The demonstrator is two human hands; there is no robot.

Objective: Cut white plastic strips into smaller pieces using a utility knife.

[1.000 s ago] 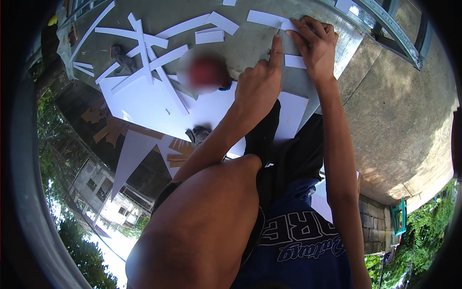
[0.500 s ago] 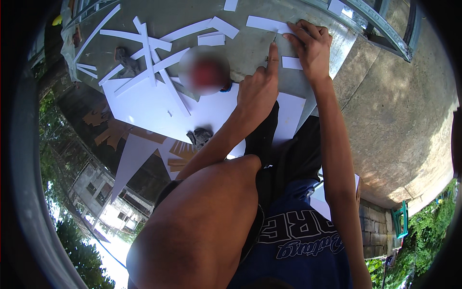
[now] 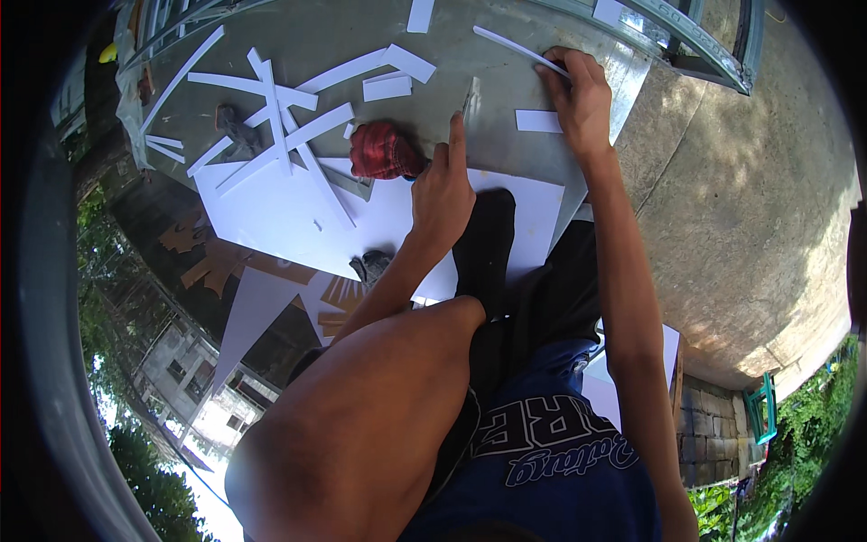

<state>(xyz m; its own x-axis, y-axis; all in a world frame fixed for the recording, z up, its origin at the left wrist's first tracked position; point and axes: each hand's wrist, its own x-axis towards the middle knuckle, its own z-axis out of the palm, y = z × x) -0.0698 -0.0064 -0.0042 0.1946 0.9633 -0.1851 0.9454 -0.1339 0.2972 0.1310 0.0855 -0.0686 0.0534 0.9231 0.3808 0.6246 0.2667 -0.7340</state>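
My left hand [image 3: 442, 200] is closed around a knife with a narrow blade [image 3: 470, 94], its index finger stretched along the back toward the tip. The knife's handle is hidden in my palm. Between the thumb and fingers of my right hand [image 3: 581, 101] is one end of a white strip [image 3: 513, 43], tipped up so that mostly its thin edge shows. A short white rectangular piece [image 3: 538, 121] lies on the grey metal surface [image 3: 506, 149] beside my right hand. The knife is apart from both white pieces.
Several white strips [image 3: 275, 104] lie crossed at the left, partly over a large white sheet [image 3: 271, 212]. A red cap-like cloth thing [image 3: 386, 151] sits near my left hand. Dark crumpled cloth [image 3: 371, 266] lies at the sheet's near edge. A metal frame [image 3: 695, 41] stands at far right.
My left hand has drawn the knife away from the strip, to the left and nearer me. The strip in my right hand has turned from lying flat to standing on edge.
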